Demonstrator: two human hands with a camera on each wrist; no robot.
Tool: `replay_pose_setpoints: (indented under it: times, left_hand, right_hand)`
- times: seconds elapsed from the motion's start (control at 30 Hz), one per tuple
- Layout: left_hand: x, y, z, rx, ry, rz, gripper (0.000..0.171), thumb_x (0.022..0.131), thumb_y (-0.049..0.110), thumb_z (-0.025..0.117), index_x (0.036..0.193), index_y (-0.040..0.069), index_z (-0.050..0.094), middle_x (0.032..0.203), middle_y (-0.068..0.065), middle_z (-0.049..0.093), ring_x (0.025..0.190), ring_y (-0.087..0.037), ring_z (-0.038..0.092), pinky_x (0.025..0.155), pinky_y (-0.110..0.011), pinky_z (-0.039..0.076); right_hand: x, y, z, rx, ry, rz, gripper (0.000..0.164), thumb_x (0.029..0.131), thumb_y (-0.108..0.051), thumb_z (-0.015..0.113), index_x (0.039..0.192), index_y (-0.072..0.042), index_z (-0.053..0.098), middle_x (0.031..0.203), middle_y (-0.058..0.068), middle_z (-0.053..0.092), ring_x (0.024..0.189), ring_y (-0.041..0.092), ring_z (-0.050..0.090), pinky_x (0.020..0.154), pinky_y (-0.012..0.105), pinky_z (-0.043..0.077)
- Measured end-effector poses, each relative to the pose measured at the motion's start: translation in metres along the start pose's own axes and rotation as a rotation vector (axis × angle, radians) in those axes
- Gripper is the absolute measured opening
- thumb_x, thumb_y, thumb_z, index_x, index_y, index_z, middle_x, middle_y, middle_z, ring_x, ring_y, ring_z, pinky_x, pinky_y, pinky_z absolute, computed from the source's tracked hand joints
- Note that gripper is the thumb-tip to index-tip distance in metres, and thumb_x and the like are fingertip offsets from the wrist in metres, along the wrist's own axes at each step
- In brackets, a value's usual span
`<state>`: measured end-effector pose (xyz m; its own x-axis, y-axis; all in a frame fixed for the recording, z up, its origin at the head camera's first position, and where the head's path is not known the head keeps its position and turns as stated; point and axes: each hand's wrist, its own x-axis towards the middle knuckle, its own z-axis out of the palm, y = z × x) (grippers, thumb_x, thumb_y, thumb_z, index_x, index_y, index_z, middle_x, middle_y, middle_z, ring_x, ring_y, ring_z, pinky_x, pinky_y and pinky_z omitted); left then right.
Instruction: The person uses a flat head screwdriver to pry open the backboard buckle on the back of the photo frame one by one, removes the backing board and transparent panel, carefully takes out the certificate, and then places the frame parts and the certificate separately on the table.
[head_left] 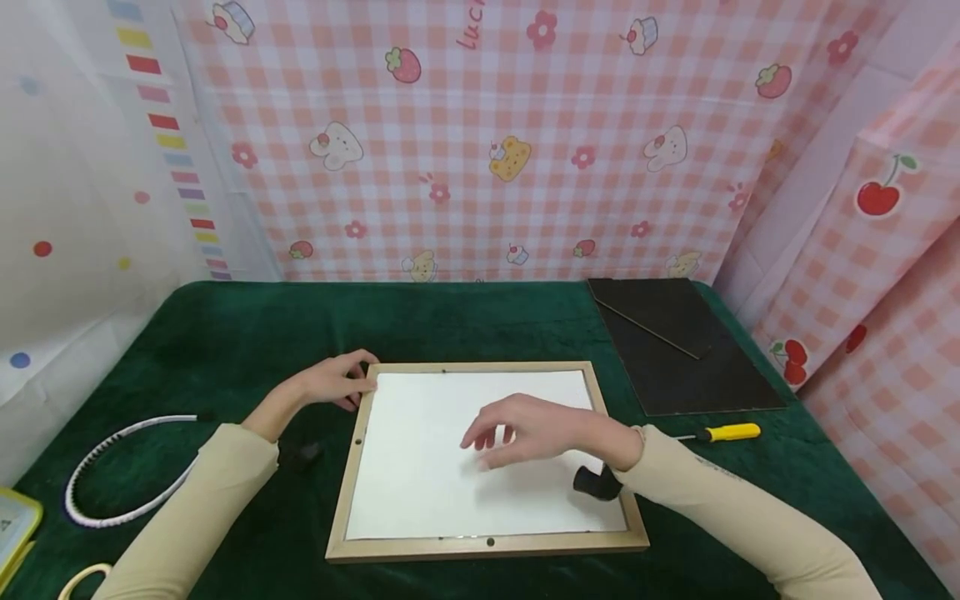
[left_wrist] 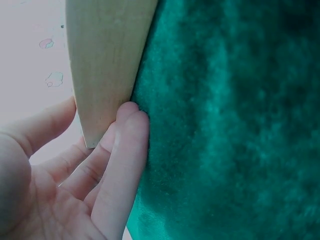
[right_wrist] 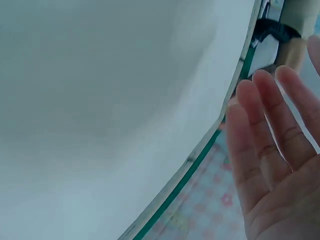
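A light wooden picture frame (head_left: pixel 487 547) lies on the green cloth, with a white sheet (head_left: pixel 420 475) filling its inside. Its far left corner is pinched by my left hand (head_left: pixel 337 382); in the left wrist view the thumb is on one side of the wood (left_wrist: pixel 107 60) and the fingers are on the other. My right hand (head_left: pixel 528 427) hovers over the sheet and casts a soft shadow on it. Its fingers are loosely bent and hold nothing, as the right wrist view shows beside the sheet (right_wrist: pixel 100 100). Small dark metal bits dot the frame's border.
To the right of the frame, a black panel (head_left: pixel 645 367) bears a thin rod (head_left: pixel 652 329). A screwdriver with a yellow handle (head_left: pixel 735 432) lies in front of it. On the left are a white curved tube (head_left: pixel 142 427), a scissors handle (head_left: pixel 84 575) and a yellow-edged case (head_left: pixel 33 512).
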<state>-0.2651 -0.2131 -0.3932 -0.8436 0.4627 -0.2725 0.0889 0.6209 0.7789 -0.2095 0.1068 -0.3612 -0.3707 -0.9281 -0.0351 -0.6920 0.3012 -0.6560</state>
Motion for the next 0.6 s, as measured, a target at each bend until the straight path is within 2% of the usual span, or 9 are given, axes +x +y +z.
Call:
replay_pose_setpoints:
  times: [0.23, 0.43, 0.6]
  left_hand:
    - [0.001, -0.002, 0.001, 0.002, 0.012, -0.004, 0.040, 0.091, 0.018, 0.051, 0.122, -0.001, 0.037, 0.091, -0.015, 0.050, 0.073, -0.022, 0.056, 0.066, -0.036, 0.049]
    - [-0.001, 0.000, 0.002, 0.004, 0.018, -0.012, 0.040, 0.090, 0.019, 0.052, 0.122, -0.001, 0.037, 0.090, -0.014, 0.050, 0.073, -0.021, 0.056, 0.066, -0.035, 0.050]
    - [-0.002, 0.001, 0.001, -0.005, 0.014, -0.001, 0.040, 0.091, 0.019, 0.051, 0.122, -0.001, 0.037, 0.090, -0.015, 0.050, 0.073, -0.022, 0.056, 0.066, -0.036, 0.049]
  right_hand:
    - [0.042, -0.015, 0.015, -0.123, -0.152, -0.079, 0.036, 0.083, -0.030, 0.061, 0.115, -0.014, 0.058, 0.100, -0.004, 0.056, 0.089, 0.006, 0.048, 0.077, 0.017, 0.039]
    - [0.065, -0.017, 0.030, -0.232, -0.229, -0.164, 0.036, 0.083, -0.032, 0.061, 0.116, -0.018, 0.059, 0.118, -0.005, 0.048, 0.103, 0.004, 0.039, 0.086, 0.013, 0.030]
    - [0.081, -0.024, 0.038, -0.287, -0.305, -0.231, 0.036, 0.086, -0.029, 0.058, 0.120, -0.019, 0.056, 0.127, -0.004, 0.043, 0.105, 0.004, 0.035, 0.085, 0.011, 0.028]
